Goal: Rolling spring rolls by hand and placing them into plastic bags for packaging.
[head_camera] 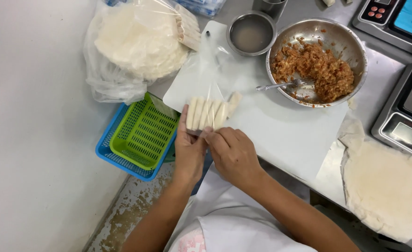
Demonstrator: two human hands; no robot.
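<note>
I see my left hand [189, 151] and right hand [231, 156], fingers grasping a clear bag of white rolls [208, 113] at the cutting board's [280, 135] nine o'clock edge; they look soft, light, slippery, best held underneath.

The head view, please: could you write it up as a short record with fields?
left hand: holds the near end of a clear bag of rolls
right hand: fingertips at the same end of the bag
rolls: pale, side by side, over a white board
bowl: steel, holds orange-brown filling and a spoon
small bowl: cloudy liquid
wrappers: bagged stack at far left, loose stack at right
baskets: green nested in blue
scales: right edge
</note>
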